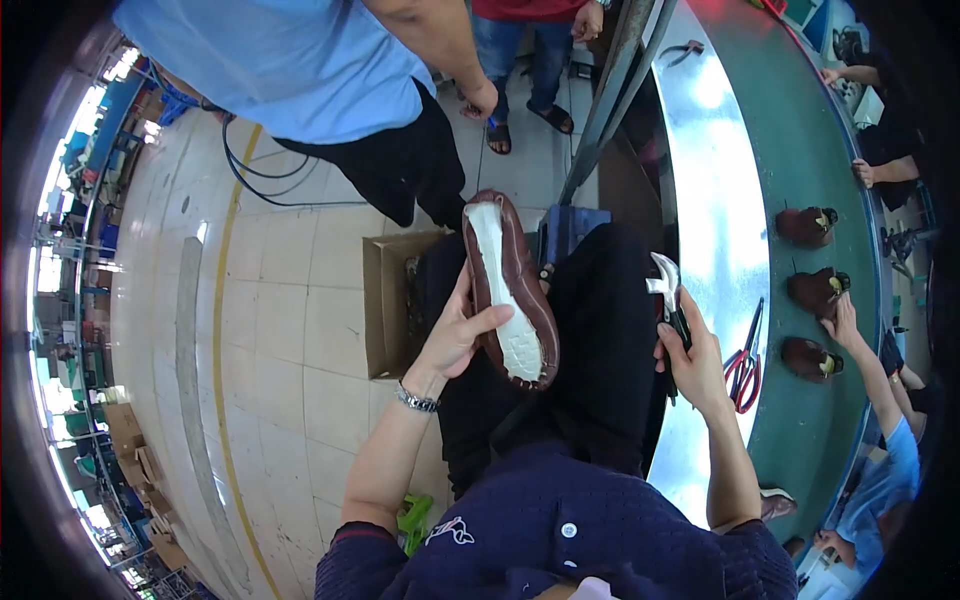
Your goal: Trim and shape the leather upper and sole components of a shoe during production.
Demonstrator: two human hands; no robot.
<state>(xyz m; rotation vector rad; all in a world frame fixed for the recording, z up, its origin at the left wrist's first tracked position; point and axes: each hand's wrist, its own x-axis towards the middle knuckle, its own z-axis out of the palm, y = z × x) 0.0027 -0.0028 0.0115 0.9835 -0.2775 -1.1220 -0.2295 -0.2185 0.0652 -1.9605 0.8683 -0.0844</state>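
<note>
Left hand: the left hand (458, 338) is closed around the side of a brown leather shoe with a pale, whitish underside (512, 290), the thumb pressing on that underside.
Shoe in hand: it is held up above the lap, between the two hands and nearer the left one, bottom facing up; the broad end, with small folds of leather along its edge, points toward the wearer's body.
Right hand: the right hand (695, 368) is wrapped around a hammer with a shiny silver head and dark handle (663, 277), its head raised beyond the fingers, well apart from the shoe.
Dark parts under the right hand: partly hidden, too unclear to name.
Table: a shiny silver metal table (715, 190) runs just right of the right hand.
Scissors: red-handled scissors with dark blades (743, 375) lie on it, near the right hand.
Pincers: a metal hand tool (683, 50) lies at its far end, well beyond both hands.
Green surface: a long green work surface (790, 150) farther right carries three brown shoes in a row (805, 228); a co-worker's hand (845, 322) reaches to the middle one.
Box: an open brown cardboard box (385, 325) stands left of the left hand, on pale floor tiles (275, 290).
</note>
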